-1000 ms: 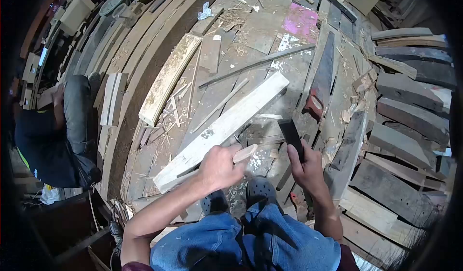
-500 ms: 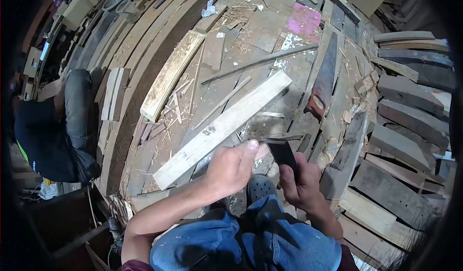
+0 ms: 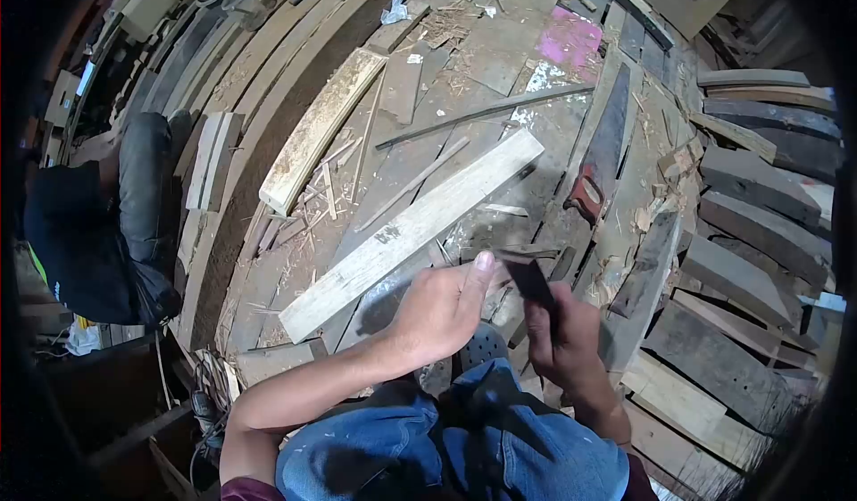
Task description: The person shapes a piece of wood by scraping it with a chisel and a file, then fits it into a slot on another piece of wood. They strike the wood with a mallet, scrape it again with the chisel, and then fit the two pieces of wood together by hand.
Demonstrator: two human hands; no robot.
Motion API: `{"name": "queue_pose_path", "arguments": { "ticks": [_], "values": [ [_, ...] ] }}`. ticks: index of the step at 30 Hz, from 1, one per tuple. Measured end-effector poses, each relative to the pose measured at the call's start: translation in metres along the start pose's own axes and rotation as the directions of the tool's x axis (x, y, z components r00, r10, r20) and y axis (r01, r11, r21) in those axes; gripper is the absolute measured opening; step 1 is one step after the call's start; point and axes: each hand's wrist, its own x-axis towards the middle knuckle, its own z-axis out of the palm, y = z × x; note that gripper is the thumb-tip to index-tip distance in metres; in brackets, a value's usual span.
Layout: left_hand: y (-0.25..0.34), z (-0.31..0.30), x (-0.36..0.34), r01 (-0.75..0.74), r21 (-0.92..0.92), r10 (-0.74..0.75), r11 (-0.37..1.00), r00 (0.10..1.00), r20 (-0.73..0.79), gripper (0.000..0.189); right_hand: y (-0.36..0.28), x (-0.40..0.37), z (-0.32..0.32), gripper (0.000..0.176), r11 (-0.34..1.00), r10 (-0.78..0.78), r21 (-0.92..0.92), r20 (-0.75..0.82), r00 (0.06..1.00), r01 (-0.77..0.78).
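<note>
My right hand [image 3: 564, 330] is closed round a dark, flat, blade-like tool [image 3: 528, 280], whose broad end points up and to the left. Beside that end is my left hand [image 3: 446, 303], thumb raised and fingers curled; whether something small sits between its fingers is hidden. Just beyond both hands a pale wooden plank [image 3: 415, 231] lies diagonally on the wooden floor [image 3: 491, 55]. A crocs-like shoe [image 3: 483, 345] shows below, between my hands.
A handsaw [image 3: 600, 157] with a red handle lies to the right. Cut boards [image 3: 754, 269] are stacked at the far right. A yellowish beam [image 3: 326, 126] and wood splinters lie left of centre. Another person [image 3: 85, 233] is at the far left.
My left hand has moved slightly right and up, its thumb nearer the tool's end. The tool has shifted a little to the right and tilted in my right hand.
</note>
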Motion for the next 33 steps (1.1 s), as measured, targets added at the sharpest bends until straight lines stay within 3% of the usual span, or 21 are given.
{"name": "queue_pose_path", "arguments": {
  "ticks": [5,9,14,17,19,20,21,23,26,29,33],
  "values": [
    [-0.002,0.002,0.001,-0.010,0.017,0.010,1.000,1.000,-0.002,0.059,-0.002,0.003,-0.004,0.009,0.998,-0.059,-0.036,-0.017,0.998,0.059],
    [-0.003,0.003,0.000,-0.027,0.014,0.027,1.000,1.000,0.010,0.050,0.003,0.003,-0.006,0.011,0.995,-0.072,-0.069,0.033,0.997,0.074],
    [-0.003,0.006,-0.001,-0.032,0.139,0.037,0.990,0.999,-0.033,0.050,0.008,0.002,-0.009,0.017,0.985,-0.113,-0.120,0.116,0.987,0.127],
    [-0.008,0.010,-0.004,-0.099,0.184,0.105,0.978,0.994,-0.025,0.047,0.015,0.007,0.001,0.008,0.986,-0.113,-0.120,0.052,0.992,0.119],
    [-0.011,0.014,-0.011,-0.200,0.266,0.196,0.943,0.980,0.041,0.047,0.056,0.021,0.016,0.009,0.953,-0.074,-0.291,0.045,0.996,0.084],
    [-0.001,0.016,-0.017,-0.218,0.206,0.221,0.954,0.975,0.010,0.048,0.102,0.024,0.030,0.010,0.934,-0.017,-0.356,0.067,0.998,0.040],
    [0.000,0.012,-0.015,-0.163,0.183,0.168,0.969,0.986,-0.014,0.049,0.108,0.033,0.031,0.010,0.906,0.032,-0.424,0.086,0.996,0.007],
    [-0.006,-0.001,-0.001,-0.046,0.130,0.063,0.990,0.990,-0.123,0.050,0.103,0.024,0.023,0.011,0.932,0.085,-0.355,0.004,0.996,-0.078],
    [-0.022,-0.002,-0.001,-0.059,0.133,0.084,0.989,0.978,-0.191,0.052,0.071,0.019,0.012,0.011,0.974,0.122,-0.179,-0.086,0.989,-0.135],
    [-0.025,-0.001,-0.002,-0.131,0.142,0.160,0.981,0.964,-0.212,0.047,0.037,0.012,0.002,0.008,0.992,0.061,-0.104,-0.119,0.991,-0.074],
    [-0.023,0.001,-0.004,-0.245,0.190,0.290,0.951,0.922,-0.258,0.036,0.012,0.003,-0.008,0.013,0.992,-0.122,-0.049,-0.111,0.986,0.118]
  ]
}}
